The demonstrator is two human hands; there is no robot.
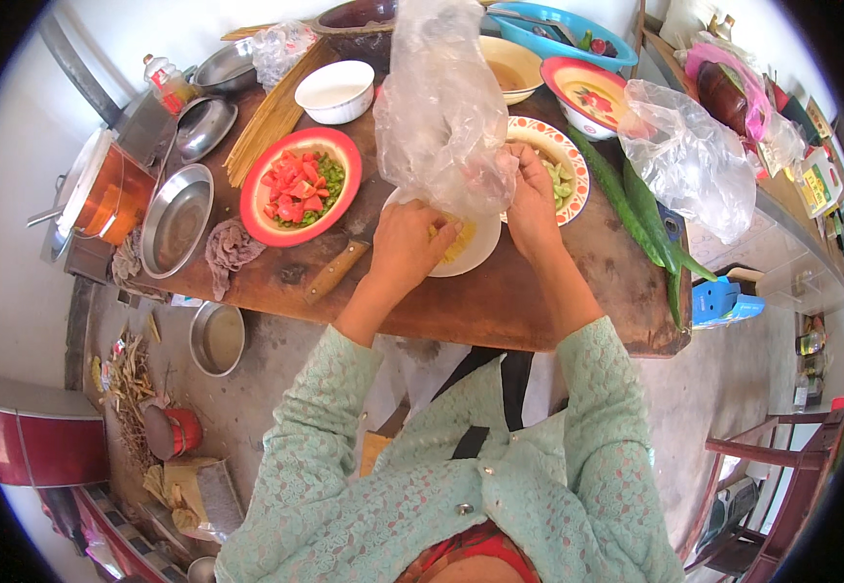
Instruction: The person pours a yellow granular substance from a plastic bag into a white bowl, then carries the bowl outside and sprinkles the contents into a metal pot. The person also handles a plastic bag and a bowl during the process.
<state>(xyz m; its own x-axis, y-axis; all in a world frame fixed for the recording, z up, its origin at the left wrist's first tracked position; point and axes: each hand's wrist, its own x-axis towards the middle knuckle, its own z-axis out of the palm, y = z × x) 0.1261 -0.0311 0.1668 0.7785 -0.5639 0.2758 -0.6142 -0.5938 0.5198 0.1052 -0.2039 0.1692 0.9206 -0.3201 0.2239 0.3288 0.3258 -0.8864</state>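
Note:
A large clear plastic bag (441,107) stands upright over the front middle of the wooden table. My right hand (534,204) pinches the bag's lower right edge between thumb and fingers. At the bag's lower left, my left hand (410,243) is closed, its fingers curled over a white plate (475,255); what they grip is hidden. Yellow bits (456,243) lie on that plate beside my left fingertips. Behind my right hand is a patterned bowl (575,185) with pale green pieces. A red-rimmed plate (352,194) of chopped tomato and green pepper sits to the left.
A wooden-handled knife (337,272) lies left of my left hand, near the front edge. Long green cucumbers (626,199) and another plastic bag (689,155) are at right. Farther back stand a white bowl (336,92), an enamel basin (511,70) and a blue basin (577,49).

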